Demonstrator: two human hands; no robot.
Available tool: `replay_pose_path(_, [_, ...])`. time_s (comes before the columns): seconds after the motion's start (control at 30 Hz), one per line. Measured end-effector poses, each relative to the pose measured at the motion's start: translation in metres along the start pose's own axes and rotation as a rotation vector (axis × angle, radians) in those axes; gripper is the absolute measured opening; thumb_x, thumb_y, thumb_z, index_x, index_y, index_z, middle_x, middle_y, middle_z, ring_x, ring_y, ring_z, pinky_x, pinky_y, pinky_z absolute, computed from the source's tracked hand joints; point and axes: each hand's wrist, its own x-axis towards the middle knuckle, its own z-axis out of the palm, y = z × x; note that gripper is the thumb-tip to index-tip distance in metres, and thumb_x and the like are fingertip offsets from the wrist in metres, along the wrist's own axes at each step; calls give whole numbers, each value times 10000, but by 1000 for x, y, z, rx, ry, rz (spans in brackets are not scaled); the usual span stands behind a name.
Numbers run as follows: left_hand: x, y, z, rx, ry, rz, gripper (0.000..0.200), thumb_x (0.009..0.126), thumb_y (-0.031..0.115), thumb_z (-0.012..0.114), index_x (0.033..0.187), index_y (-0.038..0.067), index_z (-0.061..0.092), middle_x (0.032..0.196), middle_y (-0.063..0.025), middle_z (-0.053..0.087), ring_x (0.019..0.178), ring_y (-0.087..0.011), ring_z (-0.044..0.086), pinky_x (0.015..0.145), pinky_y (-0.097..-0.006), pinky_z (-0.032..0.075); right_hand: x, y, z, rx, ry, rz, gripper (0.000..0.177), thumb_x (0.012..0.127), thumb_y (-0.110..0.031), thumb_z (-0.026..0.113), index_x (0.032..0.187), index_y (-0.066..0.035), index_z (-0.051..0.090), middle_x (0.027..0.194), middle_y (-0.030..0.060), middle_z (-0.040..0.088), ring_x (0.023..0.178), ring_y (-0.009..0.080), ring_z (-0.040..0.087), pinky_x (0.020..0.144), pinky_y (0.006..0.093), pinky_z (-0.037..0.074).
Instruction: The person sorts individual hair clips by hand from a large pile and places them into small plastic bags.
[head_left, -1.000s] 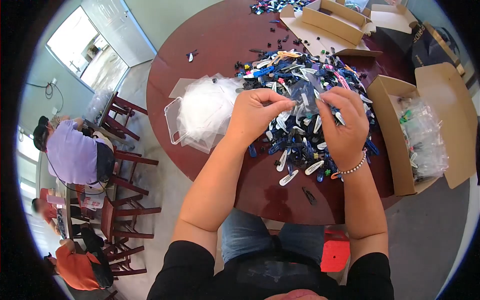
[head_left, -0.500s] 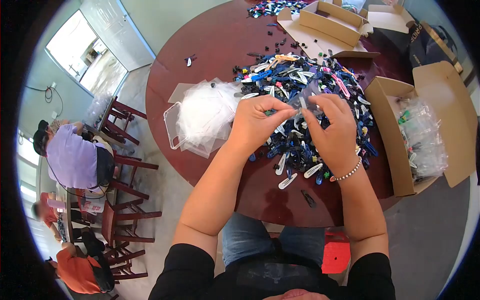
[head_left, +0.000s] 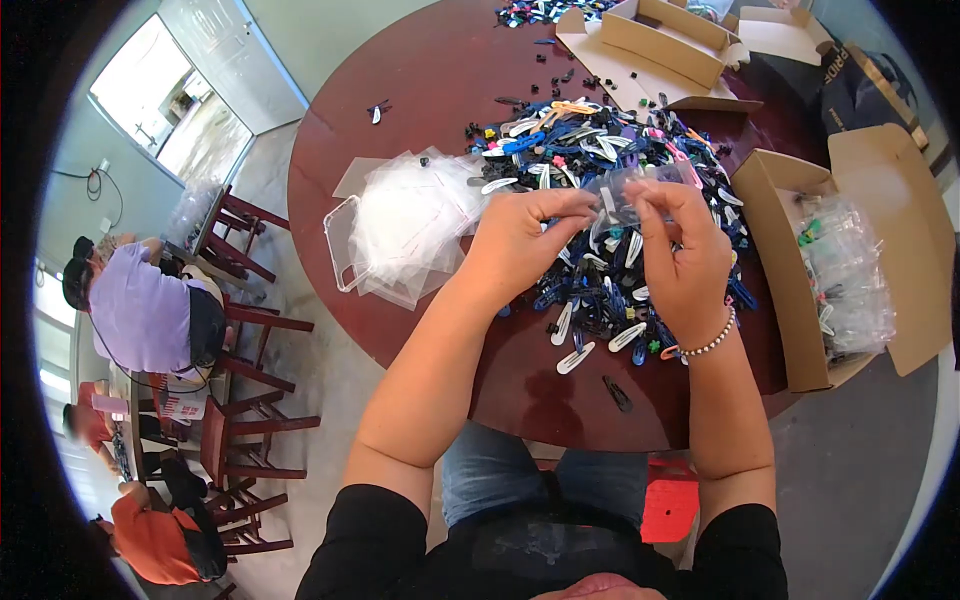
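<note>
A small clear plastic bag (head_left: 612,190) is stretched between my hands above a heap of hair clips (head_left: 580,268). My left hand (head_left: 528,238) pinches the bag's left edge between thumb and fingers. On the other side, my right hand (head_left: 684,250) pinches the bag near its right part, fingers bent. Whether anything lies inside the bag is hard to make out. The heap mixes black, blue and white snap clips with a few pink and orange ones. Left of it lies a loose stack of clear plastic bags (head_left: 400,225), with a small black clip on top.
An open cardboard box (head_left: 775,270) at the right holds filled clear bags (head_left: 848,270). More cardboard boxes (head_left: 660,45) stand at the far side of the round table (head_left: 375,110). Several people sit at other tables on the left, one in a purple shirt (head_left: 145,310).
My right hand has moved slightly to the right, away from my left hand, and the bag shows wider between them. My left hand has barely moved.
</note>
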Motion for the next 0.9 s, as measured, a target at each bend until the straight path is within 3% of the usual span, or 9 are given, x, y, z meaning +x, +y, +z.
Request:
replay_pose_path(0.07, [1,-1,0,32,-3,10,195,842,20,673,1034,6,704,940,-71,722,872,-105,656,809,-252,511,0,-9,-5,-30,-164,92,127,894,-25,623,1019,-8,640,954,84,692,754,81,639,642,205,517])
replay_pose_path(0.1, [1,-2,0,31,-5,9,195,842,20,673,1034,6,704,940,-71,722,872,-105,656,809,-252,511,-1,-9,-5,-31,-165,95,127,894,-25,623,1019,-8,640,954,84,692,754,81,639,642,205,517])
replay_pose_path(0.2, [2,-5,-2,69,6,45,203,850,18,662,1049,13,703,940,-70,725,867,-113,665,804,-251,515,-1,-6,-5,-64,-309,24,114,877,-26,636,980,20,655,952,121,712,825,132,677,685,251,523])
replay_pose_path(0.3, [3,-7,-4,54,-2,-78,307,817,20,692,1122,37,676,1036,-72,714,963,-121,651,868,-267,497,-2,0,-3,-88,-316,-18,143,884,-20,598,1010,17,653,977,145,699,857,251,683,746,314,525])
replay_pose_path(0.4, [1,-3,-6,218,84,109,453,745,5,725,1187,54,638,1168,-91,670,1111,-177,613,959,-305,461,-2,1,-1,-168,-411,-63,202,876,-14,572,1067,6,635,1010,155,678,888,315,667,766,351,528])
replay_pose_path(0.5, [0,4,-9,547,-29,408,593,648,-47,710,1222,60,604,1261,-131,601,1233,-300,530,1025,-373,430,-7,-3,3,-263,-545,-171,261,853,-22,573,1110,-14,617,1073,156,641,957,330,641,786,374,527])
replay_pose_path(0.53, [0,2,-11,540,-38,411,593,648,-47,710,1222,60,604,1261,-131,601,1233,-300,530,1025,-373,430,-9,-6,5,-310,-604,-245,287,839,-31,581,1124,-25,610,1104,154,619,998,330,626,804,382,524])
replay_pose_path(0.57, [-1,3,-13,572,-57,424,589,642,-39,694,1215,57,604,1258,-141,599,1223,-316,532,1019,-381,433,-8,-11,6,-283,-684,-159,271,825,-48,599,1095,-26,617,1151,155,584,1049,326,601,837,382,518])
replay_pose_path(0.9, [-2,6,-9,385,-237,333,496,657,-37,655,1146,38,615,1071,-152,639,1043,-332,583,881,-390,475,-9,-9,1,-182,-667,-245,233,807,-33,603,1037,-8,627,1093,179,624,1014,351,614,856,398,522])
